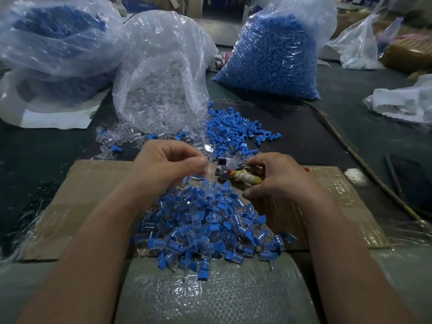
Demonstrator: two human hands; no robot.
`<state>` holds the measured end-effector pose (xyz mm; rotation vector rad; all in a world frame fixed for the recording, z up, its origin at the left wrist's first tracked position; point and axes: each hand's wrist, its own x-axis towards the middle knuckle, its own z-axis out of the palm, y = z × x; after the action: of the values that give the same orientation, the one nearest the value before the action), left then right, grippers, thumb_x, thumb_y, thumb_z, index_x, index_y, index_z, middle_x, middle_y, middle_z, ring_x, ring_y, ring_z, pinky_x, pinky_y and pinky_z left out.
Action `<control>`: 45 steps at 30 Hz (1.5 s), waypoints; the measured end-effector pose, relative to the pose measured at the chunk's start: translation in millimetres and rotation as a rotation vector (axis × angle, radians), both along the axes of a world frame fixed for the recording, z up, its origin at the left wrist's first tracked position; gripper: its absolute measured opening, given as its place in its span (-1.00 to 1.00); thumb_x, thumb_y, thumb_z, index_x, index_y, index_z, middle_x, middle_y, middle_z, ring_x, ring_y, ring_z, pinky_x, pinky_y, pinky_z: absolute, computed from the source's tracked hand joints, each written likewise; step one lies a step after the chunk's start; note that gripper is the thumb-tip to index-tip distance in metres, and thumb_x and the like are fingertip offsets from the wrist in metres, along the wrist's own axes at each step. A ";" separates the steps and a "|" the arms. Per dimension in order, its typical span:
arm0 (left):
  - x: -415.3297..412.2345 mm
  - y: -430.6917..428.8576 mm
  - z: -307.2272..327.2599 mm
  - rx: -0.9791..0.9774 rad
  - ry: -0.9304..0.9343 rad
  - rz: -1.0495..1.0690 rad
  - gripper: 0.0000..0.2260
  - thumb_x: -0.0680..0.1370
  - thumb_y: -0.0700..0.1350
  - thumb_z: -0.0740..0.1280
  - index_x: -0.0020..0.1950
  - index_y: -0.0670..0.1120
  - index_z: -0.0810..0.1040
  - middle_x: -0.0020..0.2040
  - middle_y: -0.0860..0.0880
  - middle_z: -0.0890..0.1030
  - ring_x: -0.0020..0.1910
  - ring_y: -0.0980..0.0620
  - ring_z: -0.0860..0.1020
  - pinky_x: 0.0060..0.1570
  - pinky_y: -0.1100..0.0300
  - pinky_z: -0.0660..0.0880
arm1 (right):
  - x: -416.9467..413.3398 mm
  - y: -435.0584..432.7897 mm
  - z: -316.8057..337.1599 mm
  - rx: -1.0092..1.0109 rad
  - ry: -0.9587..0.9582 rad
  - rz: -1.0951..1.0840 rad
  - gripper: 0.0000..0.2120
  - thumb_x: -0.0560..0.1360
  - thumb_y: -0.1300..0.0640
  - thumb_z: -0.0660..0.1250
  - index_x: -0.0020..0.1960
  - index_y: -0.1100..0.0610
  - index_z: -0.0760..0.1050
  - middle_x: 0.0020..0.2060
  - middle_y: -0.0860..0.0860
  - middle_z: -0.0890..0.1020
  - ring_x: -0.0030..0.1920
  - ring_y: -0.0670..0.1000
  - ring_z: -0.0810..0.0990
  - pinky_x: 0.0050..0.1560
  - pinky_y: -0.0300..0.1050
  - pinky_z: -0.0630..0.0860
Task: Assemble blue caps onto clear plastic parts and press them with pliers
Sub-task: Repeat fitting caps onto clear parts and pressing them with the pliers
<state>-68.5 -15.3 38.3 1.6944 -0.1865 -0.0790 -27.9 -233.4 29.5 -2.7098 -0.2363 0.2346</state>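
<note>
Your right hand [278,181] grips the pliers [238,178] beyond the pile of capped parts [205,225]; your left hand [163,164] curls, its hold unclear.

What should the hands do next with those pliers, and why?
Probably the left hand should bring its pinched fingertips to the pliers that the right hand grips, for a squeeze. They sit close together above the finished pile; what the fingertips hold is too blurred to tell.
</note>
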 end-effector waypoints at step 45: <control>11.0 -10.1 -17.0 0.072 -0.069 0.377 -0.75 0.42 -0.32 0.40 -0.23 0.06 0.55 -0.29 -0.04 0.62 -0.32 0.07 0.58 -0.32 0.26 0.55 | 62.2 7.3 7.2 0.144 -0.133 -0.158 -0.89 0.49 0.13 0.30 -0.07 0.04 0.60 -0.12 -0.04 0.61 -0.23 -0.10 0.55 -0.17 -0.09 0.54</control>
<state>-57.6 -25.5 21.2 1.7788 0.0872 0.2564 34.3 -226.0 36.6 -2.5862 -0.0729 -0.0086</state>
